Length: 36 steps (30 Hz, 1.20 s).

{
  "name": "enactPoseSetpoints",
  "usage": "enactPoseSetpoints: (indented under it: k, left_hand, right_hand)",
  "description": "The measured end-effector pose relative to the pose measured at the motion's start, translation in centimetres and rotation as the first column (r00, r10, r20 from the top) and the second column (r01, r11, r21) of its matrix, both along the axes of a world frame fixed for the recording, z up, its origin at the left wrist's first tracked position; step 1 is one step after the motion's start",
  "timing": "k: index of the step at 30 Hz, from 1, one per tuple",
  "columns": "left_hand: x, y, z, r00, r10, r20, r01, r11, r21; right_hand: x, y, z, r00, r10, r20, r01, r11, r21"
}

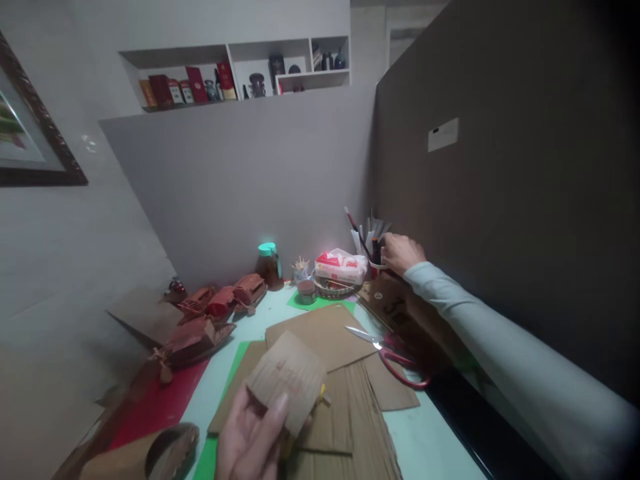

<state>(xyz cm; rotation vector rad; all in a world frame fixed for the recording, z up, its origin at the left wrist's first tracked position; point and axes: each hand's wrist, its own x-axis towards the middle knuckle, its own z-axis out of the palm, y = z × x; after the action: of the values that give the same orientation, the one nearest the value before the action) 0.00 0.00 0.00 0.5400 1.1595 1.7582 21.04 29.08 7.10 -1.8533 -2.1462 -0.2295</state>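
In left hand (250, 437), cardboard piece (287, 380) (red print, unreadable)

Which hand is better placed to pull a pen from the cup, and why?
Right. The right hand is already at the cup of pens at the back of the table, while the left hand is near the front, holding a cardboard piece.

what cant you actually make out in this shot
- Head view: which tool the right hand touches in the pen cup; the fingers cover it.
- Yellow thing behind the cardboard piece in the left hand; the card hides most of it.
- Print on the tissue pack: too small.
- Shelf items: too far, blurred.
- Scissors handles: dark.
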Motion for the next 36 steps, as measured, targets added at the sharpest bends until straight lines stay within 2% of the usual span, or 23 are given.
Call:
enactPoseSetpoints:
  k: [2, 4, 8, 11, 13, 17, 21, 24, 26, 28, 31, 33, 36]
  left_hand:
    - [-0.4, -0.1, -0.3, 0.999, -0.022, 0.042, 0.02, 0.999, 0.035]
    - [-0.7, -0.1, -0.5, 0.998, -0.028, 0.06, 0.024, 0.998, 0.056]
    - [-0.6, -0.4, 0.1, 0.996, 0.009, 0.09, -0.017, 0.995, 0.093]
    - [-0.1, -0.6, 0.8, 0.992, 0.046, 0.116, -0.06, 0.991, 0.12]
    - [0.1, -0.7, 0.9, 0.99, 0.054, 0.129, -0.07, 0.99, 0.122]
    - [0.2, -0.7, 1.1, 0.986, 0.066, 0.15, -0.086, 0.987, 0.132]
    - [0.0, -0.8, 1.1, 0.983, 0.068, 0.171, -0.09, 0.988, 0.126]
    - [-0.4, -0.8, 0.8, 0.977, 0.079, 0.198, -0.1, 0.99, 0.1]
    - [-0.6, -0.7, 0.7, 0.971, 0.099, 0.219, -0.121, 0.989, 0.088]
    - [-0.5, -0.6, 0.9, 0.962, 0.12, 0.244, -0.141, 0.987, 0.074]
    - [-0.1, -0.5, 1.4, 0.948, 0.15, 0.281, -0.172, 0.984, 0.054]
    - [0.4, -0.4, 1.5, 0.939, 0.146, 0.312, -0.163, 0.986, 0.031]
    - [1.0, -0.4, 1.2, 0.932, 0.053, 0.359, -0.057, 0.998, 0.0]
  right_hand:
    - [-0.3, -2.3, 0.5, 0.996, 0.05, 0.075, -0.05, 0.999, -0.009]
    - [-0.6, -5.2, -0.1, 0.979, 0.136, 0.153, -0.128, 0.99, -0.059]
    - [-0.1, -11.3, -4.0, 0.913, 0.302, 0.273, -0.254, 0.947, -0.199]
    - [1.0, -13.9, -7.2, 0.878, 0.357, 0.318, -0.279, 0.923, -0.265]
    - [1.7, -14.5, -8.6, 0.866, 0.381, 0.324, -0.303, 0.915, -0.266]
    - [1.8, -14.0, -10.3, 0.869, 0.399, 0.293, -0.345, 0.912, -0.222]
    - [1.4, -13.2, -11.7, 0.903, 0.389, 0.18, -0.356, 0.914, -0.193]
    - [1.5, -13.0, -11.6, 0.927, 0.375, 0.02, -0.367, 0.916, -0.16]
    - [1.9, -13.4, -10.6, 0.915, 0.381, -0.131, -0.397, 0.909, -0.125]
    - [2.1, -14.3, -9.1, 0.852, 0.417, -0.317, -0.465, 0.88, -0.093]
    - [1.5, -16.5, -7.3, 0.651, 0.416, -0.635, -0.603, 0.792, -0.1]
    - [0.3, -18.3, -6.7, 0.489, 0.303, -0.818, -0.676, 0.724, -0.136]
    - [-2.1, -20.5, -6.3, 0.275, 0.105, -0.956, -0.751, 0.644, -0.146]
